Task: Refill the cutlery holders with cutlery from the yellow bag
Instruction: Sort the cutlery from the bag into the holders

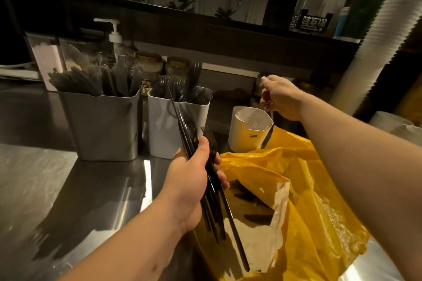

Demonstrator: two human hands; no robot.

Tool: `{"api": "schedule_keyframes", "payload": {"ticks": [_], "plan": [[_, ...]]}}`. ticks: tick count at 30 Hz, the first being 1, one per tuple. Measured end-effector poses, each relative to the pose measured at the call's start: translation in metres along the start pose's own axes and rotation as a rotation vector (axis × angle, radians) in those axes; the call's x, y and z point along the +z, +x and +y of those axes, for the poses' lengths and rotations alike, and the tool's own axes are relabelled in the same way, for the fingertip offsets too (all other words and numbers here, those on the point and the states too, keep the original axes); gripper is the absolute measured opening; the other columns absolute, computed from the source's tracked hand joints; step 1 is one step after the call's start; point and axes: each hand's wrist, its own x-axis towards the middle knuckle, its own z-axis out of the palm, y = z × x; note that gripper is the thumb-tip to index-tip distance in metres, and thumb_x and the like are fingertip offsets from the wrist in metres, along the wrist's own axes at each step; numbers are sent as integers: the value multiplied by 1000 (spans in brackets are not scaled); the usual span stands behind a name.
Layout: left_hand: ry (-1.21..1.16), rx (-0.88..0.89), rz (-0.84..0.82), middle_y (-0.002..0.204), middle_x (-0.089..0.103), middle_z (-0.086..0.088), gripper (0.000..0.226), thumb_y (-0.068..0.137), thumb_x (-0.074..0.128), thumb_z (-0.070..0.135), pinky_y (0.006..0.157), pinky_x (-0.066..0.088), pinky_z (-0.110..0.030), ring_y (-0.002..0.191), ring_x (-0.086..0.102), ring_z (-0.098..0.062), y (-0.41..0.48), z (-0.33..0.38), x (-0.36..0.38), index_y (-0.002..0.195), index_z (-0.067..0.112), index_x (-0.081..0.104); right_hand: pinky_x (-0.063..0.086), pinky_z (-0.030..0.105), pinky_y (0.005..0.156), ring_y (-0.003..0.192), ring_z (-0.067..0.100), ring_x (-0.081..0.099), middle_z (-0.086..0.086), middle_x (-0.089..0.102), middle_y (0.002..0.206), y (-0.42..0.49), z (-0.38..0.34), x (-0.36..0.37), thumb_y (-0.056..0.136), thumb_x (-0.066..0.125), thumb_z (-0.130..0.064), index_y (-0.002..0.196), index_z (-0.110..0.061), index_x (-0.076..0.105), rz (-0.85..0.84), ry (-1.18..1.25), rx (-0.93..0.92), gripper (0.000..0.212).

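Dim, warm light falls from above and leaves the room behind the shelf [205,20] almost black. The steel tabletop [68,189] throws back white streaks of glare, strongest just beside the left forearm [137,235], whose dark shadow lies to its left. The yellow bag [308,189] is the brightest, most saturated patch, and its clear liner glints white. The right hand [280,98] is slightly smeared by motion. Wide-angle distortion bows the shelf and tilts the stack of white cups [376,41]; the left edge is blurred.
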Motion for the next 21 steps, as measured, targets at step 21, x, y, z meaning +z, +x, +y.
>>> {"api": "schedule_keyframes", "payload": {"ticks": [21], "plan": [[42,29,35,86,75,-14,35,96,63,32,58,61,-39,68,74,-27,-3,9,0,118,6,60,56,39,86,107,25,63,3,66,110,-89,-9,40,98,37,-65,118,-19,63,152,-460,-281,57]]}}
